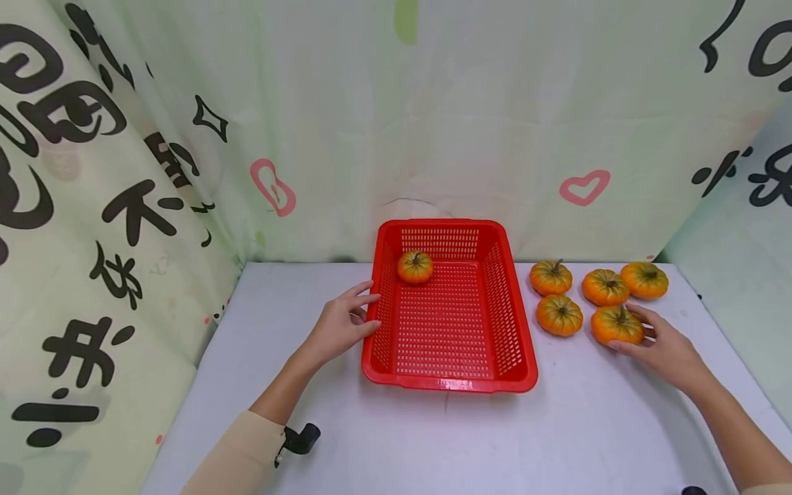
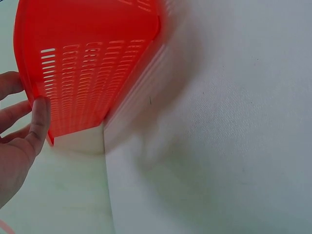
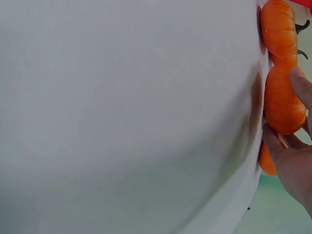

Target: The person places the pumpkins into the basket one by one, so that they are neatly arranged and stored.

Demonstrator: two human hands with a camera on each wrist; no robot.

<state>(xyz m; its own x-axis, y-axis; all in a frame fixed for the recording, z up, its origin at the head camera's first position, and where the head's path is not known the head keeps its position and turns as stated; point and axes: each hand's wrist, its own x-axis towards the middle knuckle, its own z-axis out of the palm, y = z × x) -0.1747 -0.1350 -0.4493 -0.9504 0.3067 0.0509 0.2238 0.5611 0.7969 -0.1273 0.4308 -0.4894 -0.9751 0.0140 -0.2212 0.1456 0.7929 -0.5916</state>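
At a white table (image 1: 470, 440), left hand (image 1: 338, 324) pinches red basket (image 1: 427, 382), right hand (image 1: 665, 350) grips pumpkin (image 1: 617, 326).

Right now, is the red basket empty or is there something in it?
Not empty: one pumpkin sits inside the red basket, near its far left corner, in the head view.

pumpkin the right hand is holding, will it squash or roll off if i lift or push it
The pumpkin is probably stiff: no dent shows where the right hand touches it. It seems more apt to rock or slide than roll far, given its squat shape. Its smooth-looking skin could be a little slippery.
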